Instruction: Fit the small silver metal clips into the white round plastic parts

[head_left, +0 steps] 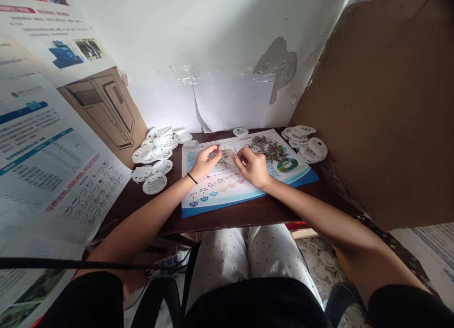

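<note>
White and slotted, a round disc (pixel 227 154) is held up over the middle of a printed sheet (pixel 244 195) on a dark table (pixel 227 220), partly covered by fingers. The left hand (pixel 207 160), a black band (pixel 192 178) at its wrist, grips the disc's left edge. The right hand (pixel 253 166), near the disc's right edge, pinches a slim piece (pixel 235 156) too small to identify. The two hands are close but apart. A heap of small metallic parts (pixel 268 149) sits on the sheet's far right portion. More white discs (pixel 156 151) lie left of the sheet, others (pixel 310 147) beyond its right far corner, and a single one (pixel 240 132) at its far edge. Brown cardboard (pixel 383 110) stands to the sheet's right.
</note>
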Motion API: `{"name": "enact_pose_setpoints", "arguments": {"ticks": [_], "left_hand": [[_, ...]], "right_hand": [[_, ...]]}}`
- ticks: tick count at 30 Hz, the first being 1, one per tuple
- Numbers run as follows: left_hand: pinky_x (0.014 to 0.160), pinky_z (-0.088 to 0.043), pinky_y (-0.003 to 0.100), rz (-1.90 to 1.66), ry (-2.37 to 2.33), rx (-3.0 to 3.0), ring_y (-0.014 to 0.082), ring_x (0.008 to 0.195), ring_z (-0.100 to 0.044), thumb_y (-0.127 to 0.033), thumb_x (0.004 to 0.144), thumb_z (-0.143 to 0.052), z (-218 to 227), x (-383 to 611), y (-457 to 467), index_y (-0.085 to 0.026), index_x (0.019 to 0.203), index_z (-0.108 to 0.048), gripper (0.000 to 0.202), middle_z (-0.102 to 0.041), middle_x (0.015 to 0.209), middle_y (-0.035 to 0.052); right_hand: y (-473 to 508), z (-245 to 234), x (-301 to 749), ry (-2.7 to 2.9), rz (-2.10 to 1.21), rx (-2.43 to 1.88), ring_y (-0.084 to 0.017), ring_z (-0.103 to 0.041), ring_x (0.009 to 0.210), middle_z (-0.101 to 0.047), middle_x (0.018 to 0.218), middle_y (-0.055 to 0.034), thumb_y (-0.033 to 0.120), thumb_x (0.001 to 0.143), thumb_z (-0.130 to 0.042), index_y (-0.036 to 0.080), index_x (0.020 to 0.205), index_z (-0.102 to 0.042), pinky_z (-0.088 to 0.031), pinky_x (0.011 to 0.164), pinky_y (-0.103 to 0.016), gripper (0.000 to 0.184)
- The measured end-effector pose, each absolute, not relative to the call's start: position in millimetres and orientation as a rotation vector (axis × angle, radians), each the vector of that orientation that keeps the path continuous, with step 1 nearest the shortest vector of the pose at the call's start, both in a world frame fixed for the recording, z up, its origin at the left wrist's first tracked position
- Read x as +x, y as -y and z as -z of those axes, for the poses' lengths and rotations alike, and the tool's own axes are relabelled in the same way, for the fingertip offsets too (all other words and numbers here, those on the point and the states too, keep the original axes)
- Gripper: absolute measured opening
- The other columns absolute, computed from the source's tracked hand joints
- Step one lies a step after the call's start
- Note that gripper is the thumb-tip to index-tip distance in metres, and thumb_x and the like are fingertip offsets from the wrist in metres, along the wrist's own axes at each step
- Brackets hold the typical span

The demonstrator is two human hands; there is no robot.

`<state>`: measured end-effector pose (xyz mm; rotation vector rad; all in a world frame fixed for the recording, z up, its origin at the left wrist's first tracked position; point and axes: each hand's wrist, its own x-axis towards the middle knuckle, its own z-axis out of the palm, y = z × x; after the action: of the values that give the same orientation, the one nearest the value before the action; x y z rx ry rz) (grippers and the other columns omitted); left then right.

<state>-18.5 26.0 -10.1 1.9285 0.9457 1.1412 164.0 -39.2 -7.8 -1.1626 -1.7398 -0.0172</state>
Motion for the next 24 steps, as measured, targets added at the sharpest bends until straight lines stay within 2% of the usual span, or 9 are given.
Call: {"name": "enact_pose_setpoints", "arguments": {"ticks": [7, 10, 19, 24], "left_hand": [[0.094, -0.052, 0.037, -1.128, -0.872, 1.933, 0.0198, 0.101, -0.066, -0.030, 0.085, -0.060, 10.1, -20.4, -27.5, -0.013, 0.106, -0.070, 0.028, -0.070, 0.112, 0.0101], [0.095, -0.053, 0.038, -1.094, -0.816, 1.921, 0.0208, 0.103, -0.067, -0.028, 0.083, -0.063, 10.0, -23.0, -29.1, -0.014, 0.109, -0.070, 0.031, -0.070, 0.115, 0.0091], [0.097, -0.053, 0.046, -1.102, -0.770, 1.826, 0.0246, 0.104, -0.067, -0.045, 0.079, -0.069, 15.0, -24.5, -33.2, -0.015, 0.113, -0.070, 0.045, -0.069, 0.117, 0.0109], [0.094, -0.054, 0.045, -1.088, -0.768, 1.818, 0.0240, 0.101, -0.067, -0.049, 0.080, -0.067, 12.7, -23.7, -30.5, -0.015, 0.114, -0.069, 0.048, -0.068, 0.118, 0.0115]], "right_hand": [[40.6, 13.4, 164.2, 1.920, 0.302, -1.088, -0.014, -0.055, 0.055, -0.064, 0.063, -0.0029, 0.027, 0.089, -0.049, 0.020, 0.074, -0.054, -0.037, 0.054, -0.025, 0.017], [41.0, 12.8, 166.3, 1.947, 0.365, -1.058, -0.013, -0.054, 0.054, -0.062, 0.061, -0.0024, 0.027, 0.089, -0.048, 0.019, 0.074, -0.055, -0.036, 0.054, -0.025, 0.018], [46.2, 6.3, 165.5, 2.088, 0.250, -1.113, -0.015, -0.052, 0.058, -0.063, 0.064, -0.0059, 0.034, 0.093, -0.040, 0.020, 0.076, -0.058, -0.036, 0.057, -0.028, 0.029], [47.0, 6.7, 162.0, 2.013, 0.064, -1.150, -0.016, -0.052, 0.058, -0.064, 0.066, -0.0057, 0.034, 0.088, -0.044, 0.020, 0.077, -0.056, -0.036, 0.059, -0.028, 0.022]]}}
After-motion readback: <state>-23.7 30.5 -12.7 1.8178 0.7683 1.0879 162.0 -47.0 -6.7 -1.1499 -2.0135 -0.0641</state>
